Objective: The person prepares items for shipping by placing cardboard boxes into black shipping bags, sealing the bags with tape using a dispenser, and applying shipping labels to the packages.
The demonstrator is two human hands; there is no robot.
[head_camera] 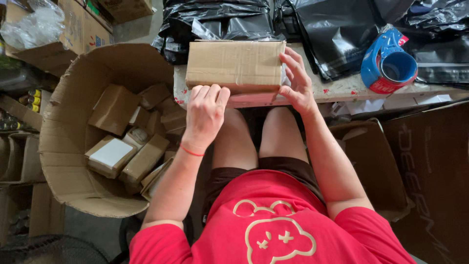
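We see a taped cardboard box (235, 65) lying flat at the near edge of the work table (342, 89), right above the seated person's knees. The left hand (205, 115) comes at it from the near side — its fingers are curled and pressed down on the box's front edge, knuckles toward us, a thin red band at the wrist. The right hand (297, 83) stands at the box's right end, fingers spread and laid against that short side, the thumb below at the corner. So the box sits between the two hands, braced from the front and from the right rather than lifted; its underside rests on the table as far as we can tell.

Further right on the table stands a blue tape dispenser (388, 61), well apart from the hands, and black plastic bags (337, 34) are heaped behind the box. To the left, beside the person's leg, a big open carton (63, 146) holds many small cardboard boxes (113, 108).
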